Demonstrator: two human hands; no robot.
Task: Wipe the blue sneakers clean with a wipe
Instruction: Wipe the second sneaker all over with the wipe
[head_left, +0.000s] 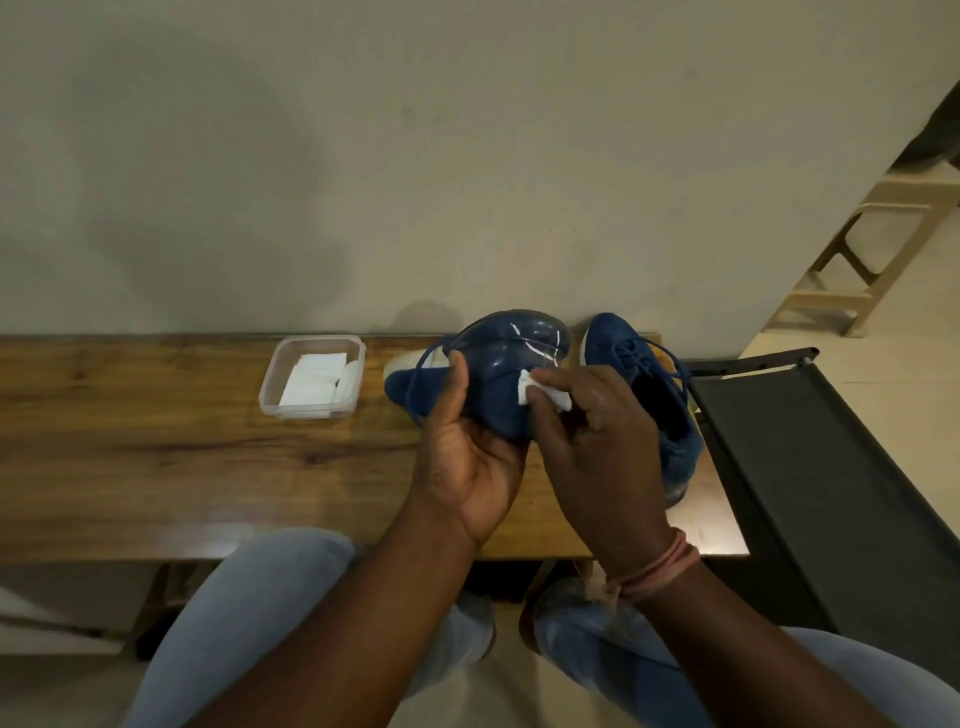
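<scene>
Head view is showing one blue sneaker lifted above the surface, its glossy sole turned toward the camera. The left hand is gripping it from below, fingers curled around the side. The right hand is pinching a white wipe and pressing it on the sole. So the wiping step is going on, I think, on this first shoe. Next move probably calls for turning the shoe to reach the upper and the white edge. The second sneaker is lying just beside, on the surface. At the left, a clear box is holding more folded white wipes.
</scene>
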